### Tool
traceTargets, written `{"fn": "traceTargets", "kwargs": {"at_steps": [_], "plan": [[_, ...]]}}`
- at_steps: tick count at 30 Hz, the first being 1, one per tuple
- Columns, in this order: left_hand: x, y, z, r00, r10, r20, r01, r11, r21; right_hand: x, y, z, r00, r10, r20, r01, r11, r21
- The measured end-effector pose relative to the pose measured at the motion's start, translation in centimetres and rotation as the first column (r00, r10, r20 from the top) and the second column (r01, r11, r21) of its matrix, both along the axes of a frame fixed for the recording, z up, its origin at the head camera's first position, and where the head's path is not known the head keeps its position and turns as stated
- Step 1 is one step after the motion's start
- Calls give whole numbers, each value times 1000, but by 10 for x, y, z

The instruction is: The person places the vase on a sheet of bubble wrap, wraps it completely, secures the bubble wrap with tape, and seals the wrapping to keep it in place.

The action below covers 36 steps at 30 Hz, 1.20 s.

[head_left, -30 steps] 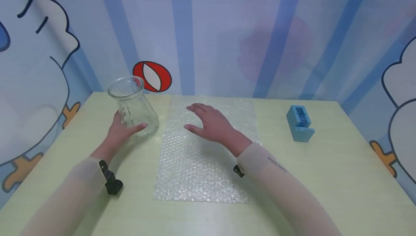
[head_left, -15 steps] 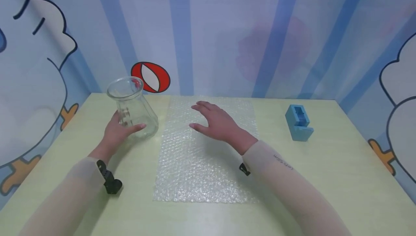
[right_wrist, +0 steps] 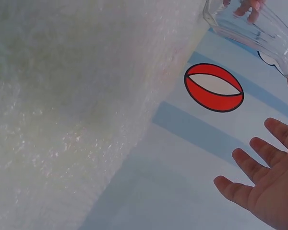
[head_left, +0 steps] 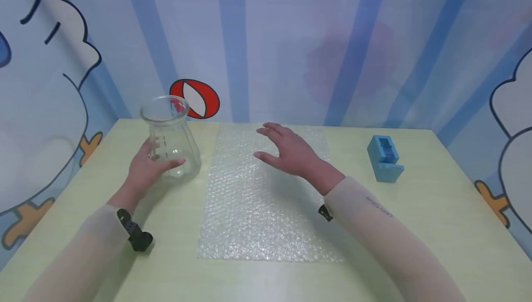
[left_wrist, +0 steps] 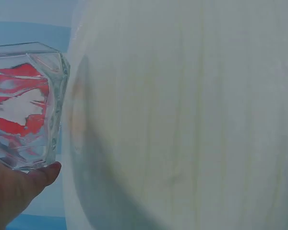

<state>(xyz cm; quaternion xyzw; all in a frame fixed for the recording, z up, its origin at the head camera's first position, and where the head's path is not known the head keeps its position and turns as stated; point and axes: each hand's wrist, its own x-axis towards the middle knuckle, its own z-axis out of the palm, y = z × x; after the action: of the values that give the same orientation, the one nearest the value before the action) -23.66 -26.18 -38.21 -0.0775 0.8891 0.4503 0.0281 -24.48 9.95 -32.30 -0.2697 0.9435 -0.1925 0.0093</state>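
Observation:
A clear glass jar [head_left: 176,140] with a flared rim and faceted sides is at the left of the table in the head view. My left hand [head_left: 145,166] grips its lower part, thumb across the near side and fingers round the far left. In the left wrist view the glass base [left_wrist: 29,105] faces the camera, with a thumb along its edge. My right hand [head_left: 293,152] hovers over a sheet of bubble wrap [head_left: 266,219], fingers extended and holding nothing. The right wrist view shows that hand's spread fingers [right_wrist: 249,167] apart from the jar.
A light blue tape dispenser [head_left: 384,161] stands at the right of the pale table [head_left: 440,228]. Behind the table hangs a striped blue backdrop [head_left: 282,52] with cartoon figures and a red and white ball printed on it.
My right hand has moved right and slightly away over the bubble wrap. The jar has gone from tilted to more upright in my left hand.

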Motion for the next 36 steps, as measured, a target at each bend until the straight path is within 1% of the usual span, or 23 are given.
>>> {"fn": "traceTargets", "kwargs": {"at_steps": [4, 9, 12, 17, 19, 22, 25, 27, 28, 31, 34, 36], "plan": [[3, 3, 6, 1000, 2, -24, -2, 1000, -6, 1, 2, 5, 1000, 10, -5, -10, 1000, -3], [5, 10, 14, 998, -7, -66, 6, 1000, -18, 4, 3, 14, 999, 29, -39, -30, 999, -24], [7, 15, 19, 995, -23, -97, 19, 999, -32, 7, 3, 21, 998, 41, -57, -42, 999, -26], [10, 25, 30, 985, -61, -163, 55, 998, -42, 12, 4, 33, 995, 42, -93, -48, 997, -58], [12, 29, 33, 983, -74, -169, 69, 997, -36, 13, 5, 37, 994, 43, -103, -50, 996, -69], [15, 35, 36, 984, -82, -156, 76, 996, -42, 15, 5, 42, 993, 45, -111, -52, 997, -64], [18, 40, 40, 988, -80, -131, 72, 995, -69, 17, 5, 45, 991, 51, -121, -57, 997, -51], [21, 42, 41, 989, -88, -123, 76, 992, -101, 20, 3, 48, 989, 62, -134, -69, 997, -46], [22, 43, 42, 987, -97, -125, 81, 989, -121, 21, 3, 49, 987, 71, -142, -77, 996, -44], [25, 46, 45, 979, -127, -159, 98, 979, -178, 26, 0, 52, 981, 98, -169, -106, 994, -39], [28, 51, 48, 975, -145, -170, 102, 965, -240, 29, -3, 53, 976, 110, -186, -117, 993, -29], [29, 55, 50, 976, -150, -157, 103, 956, -274, 31, -5, 54, 976, 110, -190, -117, 993, -26]]}}
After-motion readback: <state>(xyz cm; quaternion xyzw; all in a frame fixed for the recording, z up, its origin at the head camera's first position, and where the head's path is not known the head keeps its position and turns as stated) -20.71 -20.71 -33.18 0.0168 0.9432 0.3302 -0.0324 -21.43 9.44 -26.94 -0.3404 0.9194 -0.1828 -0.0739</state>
